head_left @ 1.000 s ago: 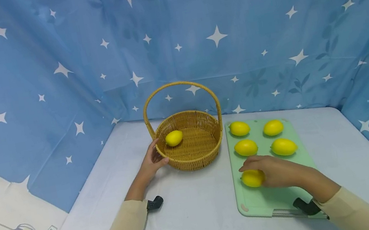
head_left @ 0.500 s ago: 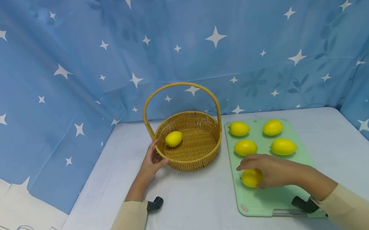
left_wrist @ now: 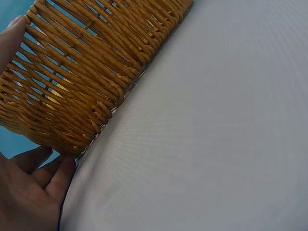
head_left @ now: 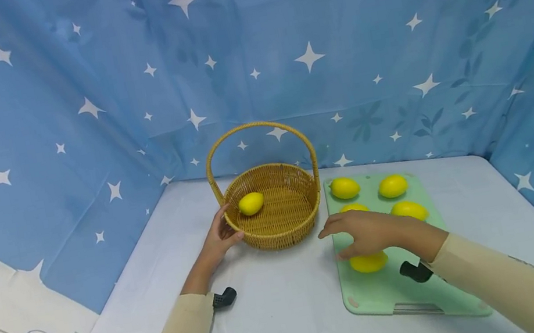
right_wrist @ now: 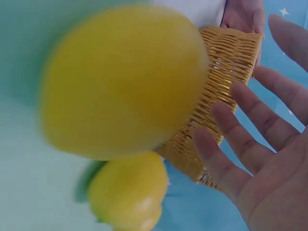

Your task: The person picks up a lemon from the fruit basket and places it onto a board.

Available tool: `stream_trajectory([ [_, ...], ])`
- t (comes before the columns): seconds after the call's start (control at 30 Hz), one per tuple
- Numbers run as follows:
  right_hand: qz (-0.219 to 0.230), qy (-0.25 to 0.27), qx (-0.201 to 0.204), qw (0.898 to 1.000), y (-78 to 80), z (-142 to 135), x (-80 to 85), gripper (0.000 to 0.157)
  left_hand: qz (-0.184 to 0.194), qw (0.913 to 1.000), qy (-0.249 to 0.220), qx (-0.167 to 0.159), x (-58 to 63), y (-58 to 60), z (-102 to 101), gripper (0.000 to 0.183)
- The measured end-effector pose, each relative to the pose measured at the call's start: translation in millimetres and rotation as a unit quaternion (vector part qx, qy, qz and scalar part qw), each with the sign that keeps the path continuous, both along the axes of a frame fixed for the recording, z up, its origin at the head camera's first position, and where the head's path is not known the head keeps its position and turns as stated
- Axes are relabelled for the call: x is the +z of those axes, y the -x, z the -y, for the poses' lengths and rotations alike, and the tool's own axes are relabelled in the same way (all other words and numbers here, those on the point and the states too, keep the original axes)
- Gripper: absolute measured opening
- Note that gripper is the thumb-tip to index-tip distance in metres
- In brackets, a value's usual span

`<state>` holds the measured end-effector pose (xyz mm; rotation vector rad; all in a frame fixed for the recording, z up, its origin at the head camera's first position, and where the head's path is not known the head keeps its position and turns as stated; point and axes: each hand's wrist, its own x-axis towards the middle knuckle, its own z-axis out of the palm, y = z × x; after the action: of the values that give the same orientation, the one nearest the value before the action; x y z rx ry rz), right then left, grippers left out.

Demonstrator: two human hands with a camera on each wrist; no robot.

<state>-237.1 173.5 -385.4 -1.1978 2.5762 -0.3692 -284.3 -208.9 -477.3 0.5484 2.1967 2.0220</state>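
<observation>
On the left, my left hand [head_left: 216, 244] holds the side of a wicker basket [head_left: 281, 239], thumb by the rim and fingers low on the outer wall. One lemon [head_left: 251, 204] lies in that basket. My right hand [head_left: 370, 230], holding nothing, hovers with fingers spread over the left part of a green cutting board [head_left: 368, 297]. Just below its palm is the nearest lemon [head_left: 369, 263], partly covered by the hand in the head view. That lemon [right_wrist: 122, 82] looms large and blurred beside the spread fingers in the right wrist view.
Several more lemons lie on the board, among them a back left lemon [head_left: 344, 188], a back right lemon [head_left: 393, 186] and a half-hidden lemon [head_left: 410, 210]. A tall handle [head_left: 254, 124] arches over the basket. A blue star-patterned curtain [head_left: 247, 46] hangs behind the white table [head_left: 281, 317].
My right hand has moved left and slightly away from me, its fingers reaching past the nearest lemon toward the board's left edge. The left hand and basket stay put.
</observation>
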Motion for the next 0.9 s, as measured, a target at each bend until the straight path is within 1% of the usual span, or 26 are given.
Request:
stream_trajectory([
  [0.1, 0.009, -0.008, 0.005, 1.000, 12.5, 13, 7.1, 0.052, 0.003, 1.0000, -0.001, -0.001, 0.2, -0.7, 0, 0.089],
  [0.2, 0.004, -0.019, 0.014, 1.000, 23.3, 28, 11.7, 0.054, 0.004, 1.0000, -0.002, -0.005, 0.2, -1.2, 0, 0.089],
  [0.3, 0.004, -0.005, 0.024, 1.000, 32.1, 43, 13.2, 0.056, 0.005, 1.0000, -0.002, -0.003, -0.1, -1.1, 0, 0.090],
  [0.4, 0.009, 0.025, 0.029, 0.999, 40.6, 58, 12.0, 0.056, 0.005, 1.0000, 0.002, -0.001, -1.0, 0.0, 1, 0.090],
  [0.53, 0.009, 0.053, 0.028, 0.998, 50.3, 76, 8.8, 0.053, 0.006, 1.0000, 0.001, 0.000, -2.6, 1.2, 1, 0.089],
  [0.6, -0.001, 0.054, 0.024, 0.998, 55.0, 84, 7.1, 0.051, 0.006, 1.0000, -0.003, -0.001, -2.7, 1.3, 1, 0.090],
  [0.77, -0.031, 0.022, 0.006, 0.999, 67.5, 101, -0.3, 0.051, 0.006, 1.0000, 0.000, -0.003, -3.0, 0.4, 1, 0.091],
  [0.9, -0.044, -0.007, -0.001, 0.999, 78.5, 111, -7.5, 0.051, 0.004, 1.0000, -0.002, -0.004, -3.0, 0.4, 2, 0.090],
])
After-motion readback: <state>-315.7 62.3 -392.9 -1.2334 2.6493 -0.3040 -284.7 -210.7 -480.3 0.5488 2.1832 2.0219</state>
